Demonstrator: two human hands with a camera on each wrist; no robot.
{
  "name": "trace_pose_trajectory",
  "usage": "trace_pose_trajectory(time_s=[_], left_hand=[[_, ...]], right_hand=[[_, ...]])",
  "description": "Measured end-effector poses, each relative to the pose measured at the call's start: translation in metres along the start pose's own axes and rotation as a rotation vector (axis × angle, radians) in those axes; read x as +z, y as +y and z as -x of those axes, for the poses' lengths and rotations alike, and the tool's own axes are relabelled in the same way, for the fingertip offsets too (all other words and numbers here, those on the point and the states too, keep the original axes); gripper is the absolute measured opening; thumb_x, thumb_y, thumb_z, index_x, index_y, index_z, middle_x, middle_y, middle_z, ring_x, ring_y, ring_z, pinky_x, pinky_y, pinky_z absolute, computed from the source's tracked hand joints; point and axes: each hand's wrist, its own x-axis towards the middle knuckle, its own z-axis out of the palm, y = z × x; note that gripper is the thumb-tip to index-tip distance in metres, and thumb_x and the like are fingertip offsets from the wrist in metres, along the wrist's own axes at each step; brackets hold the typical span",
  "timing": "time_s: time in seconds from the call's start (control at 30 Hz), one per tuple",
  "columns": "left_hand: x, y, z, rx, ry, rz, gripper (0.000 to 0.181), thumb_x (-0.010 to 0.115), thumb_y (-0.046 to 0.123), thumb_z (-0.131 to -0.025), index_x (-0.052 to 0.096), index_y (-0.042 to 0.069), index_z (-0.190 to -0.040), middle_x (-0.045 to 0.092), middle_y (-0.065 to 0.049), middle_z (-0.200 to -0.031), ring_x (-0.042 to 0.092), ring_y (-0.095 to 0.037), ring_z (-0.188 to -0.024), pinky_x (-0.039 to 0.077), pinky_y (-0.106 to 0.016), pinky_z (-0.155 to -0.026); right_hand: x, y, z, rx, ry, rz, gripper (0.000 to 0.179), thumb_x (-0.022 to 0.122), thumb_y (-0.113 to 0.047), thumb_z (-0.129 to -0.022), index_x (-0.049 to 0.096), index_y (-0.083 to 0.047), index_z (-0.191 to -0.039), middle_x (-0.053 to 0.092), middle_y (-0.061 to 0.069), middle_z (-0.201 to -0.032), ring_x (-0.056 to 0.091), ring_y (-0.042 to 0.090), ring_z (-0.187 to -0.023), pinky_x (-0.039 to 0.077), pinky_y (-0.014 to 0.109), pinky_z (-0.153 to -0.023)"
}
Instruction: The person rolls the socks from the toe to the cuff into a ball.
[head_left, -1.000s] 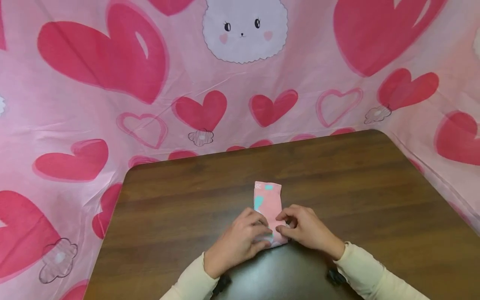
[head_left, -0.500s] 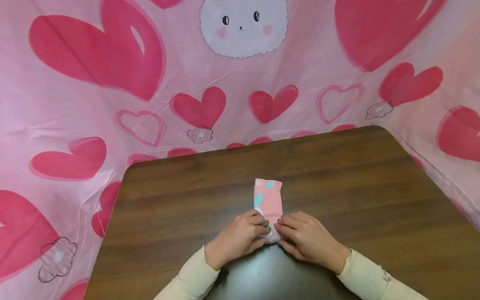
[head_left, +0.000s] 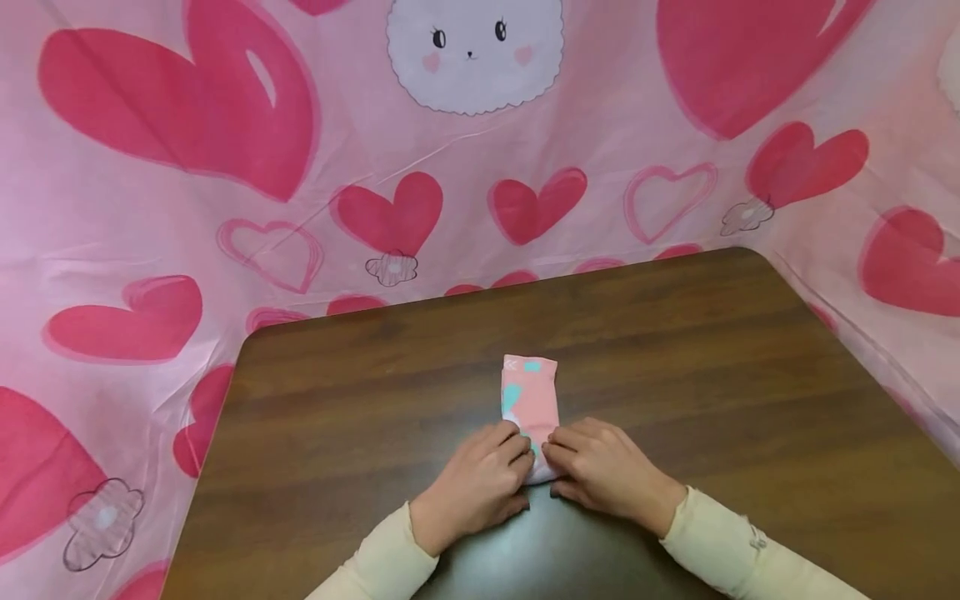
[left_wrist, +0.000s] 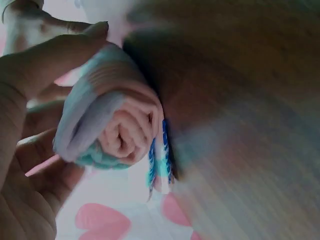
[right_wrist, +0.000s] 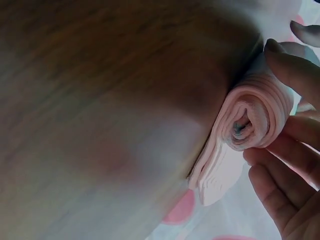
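A pink sock [head_left: 531, 392] with teal and white patches lies on the table, its cuff at the far end. The near part is coiled into a roll, whose spiral end [left_wrist: 122, 137] shows in the left wrist view. My left hand [head_left: 483, 479] grips the left end of that roll, thumb on the near side and fingers over it. At the right end, my right hand [head_left: 611, 471] holds the roll the same way. The opposite spiral end [right_wrist: 245, 122] appears in the right wrist view, with layered fabric trailing flat from it. Fingers cover part of the roll in the head view.
The brown wooden table [head_left: 360, 383] has rounded far corners. A pink cloth backdrop [head_left: 465, 150] with red hearts hangs behind it and along both sides.
My right fingers have gone from pinching at the sock's right edge to lying over the roll. Both thumbs have come down to its near side. The head view has shifted slightly.
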Motion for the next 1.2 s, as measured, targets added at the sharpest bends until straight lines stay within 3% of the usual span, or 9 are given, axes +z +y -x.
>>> trace_pose_trajectory(time_s=[0.07, 0.13, 0.27, 0.4, 0.57, 0.77, 0.9, 1.2], left_hand=[[0.001, 0.003, -0.001, -0.018, -0.018, -0.037, 0.043, 0.090, 0.037, -0.064, 0.064, 0.013, -0.089, 0.058, 0.001, -0.092, 0.052, -0.019, -0.093, 0.047, -0.031, -0.076], [0.002, 0.004, -0.003, -0.041, -0.018, -0.054, 0.038, 0.089, 0.029, -0.069, 0.061, 0.013, -0.089, 0.055, 0.000, -0.089, 0.051, -0.020, -0.089, 0.046, -0.030, -0.072], [0.008, 0.003, -0.007, -0.058, 0.027, -0.063, 0.022, 0.077, 0.013, -0.078, 0.059, 0.011, -0.088, 0.053, -0.001, -0.084, 0.051, -0.020, -0.081, 0.045, -0.030, -0.066], [0.011, -0.001, -0.008, -0.082, 0.055, -0.019, 0.025, 0.076, 0.011, -0.070, 0.057, 0.010, -0.087, 0.051, -0.001, -0.082, 0.051, -0.020, -0.077, 0.045, -0.030, -0.066], [0.009, -0.008, -0.004, -0.142, 0.049, 0.114, 0.036, 0.079, 0.015, -0.060, 0.059, 0.010, -0.090, 0.054, 0.001, -0.085, 0.051, -0.017, -0.078, 0.047, -0.026, -0.066], [0.007, -0.016, 0.001, -0.263, 0.099, 0.390, 0.042, 0.081, 0.020, -0.060, 0.067, 0.011, -0.099, 0.058, 0.003, -0.094, 0.053, -0.010, -0.082, 0.047, -0.021, -0.069], [0.007, -0.019, 0.003, -0.328, 0.117, 0.497, 0.043, 0.083, 0.022, -0.062, 0.069, 0.011, -0.101, 0.060, 0.005, -0.093, 0.054, -0.007, -0.078, 0.046, -0.017, -0.067], [0.008, -0.022, 0.005, -0.582, 0.044, 0.714, 0.040, 0.080, 0.021, -0.067, 0.065, 0.017, -0.104, 0.063, 0.009, -0.086, 0.055, -0.007, -0.071, 0.047, -0.021, -0.061]], right_hand=[[0.001, -0.001, -0.001, 0.008, -0.012, 0.013, 0.045, 0.093, -0.038, -0.063, 0.059, -0.015, -0.081, 0.053, -0.004, -0.082, 0.054, 0.015, -0.068, 0.051, 0.035, -0.067], [0.001, -0.002, -0.003, 0.020, -0.023, 0.035, 0.047, 0.093, -0.038, -0.062, 0.058, -0.014, -0.081, 0.052, -0.004, -0.081, 0.053, 0.015, -0.066, 0.050, 0.035, -0.066], [0.002, -0.002, -0.006, 0.032, -0.025, 0.076, 0.043, 0.092, -0.032, -0.063, 0.058, -0.011, -0.079, 0.050, -0.003, -0.078, 0.051, 0.015, -0.062, 0.049, 0.035, -0.062], [0.005, -0.002, -0.008, 0.056, 0.002, 0.075, 0.031, 0.083, -0.021, -0.064, 0.056, -0.011, -0.077, 0.049, -0.002, -0.074, 0.049, 0.014, -0.059, 0.045, 0.033, -0.056], [0.007, 0.000, -0.009, 0.112, 0.029, -0.003, 0.026, 0.076, -0.020, -0.064, 0.056, -0.013, -0.078, 0.048, -0.005, -0.074, 0.044, 0.010, -0.059, 0.043, 0.030, -0.055], [0.007, 0.003, -0.003, 0.266, 0.073, -0.255, 0.030, 0.079, -0.019, -0.065, 0.065, -0.016, -0.091, 0.053, -0.014, -0.080, 0.047, 0.002, -0.068, 0.044, 0.022, -0.059], [0.007, 0.003, -0.002, 0.332, 0.049, -0.322, 0.031, 0.079, -0.018, -0.070, 0.068, -0.014, -0.098, 0.062, -0.011, -0.088, 0.052, 0.001, -0.071, 0.048, 0.022, -0.062], [0.007, 0.005, -0.003, 0.455, 0.017, -0.481, 0.030, 0.078, -0.016, -0.078, 0.071, -0.010, -0.106, 0.067, -0.007, -0.092, 0.057, 0.003, -0.073, 0.050, 0.023, -0.064]])
